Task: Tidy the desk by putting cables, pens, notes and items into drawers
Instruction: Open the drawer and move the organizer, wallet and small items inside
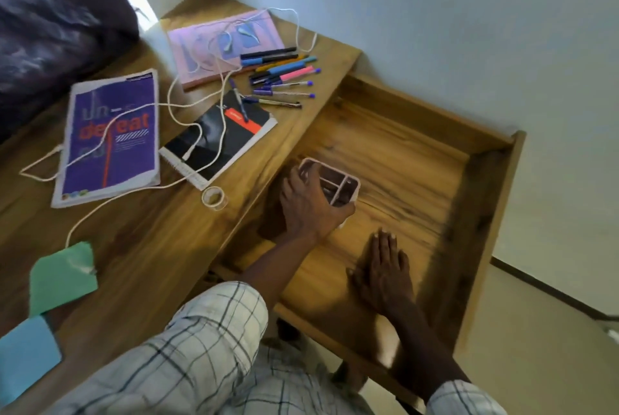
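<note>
Left grip (pixel 310 203) curled round the pen organiser (pixel 338 184), fingers over its rim, holding it upright in the open drawer (pixel 475 187) at the worktop (pixel 150 247) side, likely so the pens (pixel 281 79) on the worktop's far edge drop straight in; right grip (pixel 385 272) spread flat on drawer floor, probably steadying; cable (pixel 168 103) not yet cleared

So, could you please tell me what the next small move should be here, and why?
Probably let the left hand set down and release the white plastic divided organiser in the open wooden drawer; its compartments look empty, and the coloured pens lie on the wooden desk.
</note>
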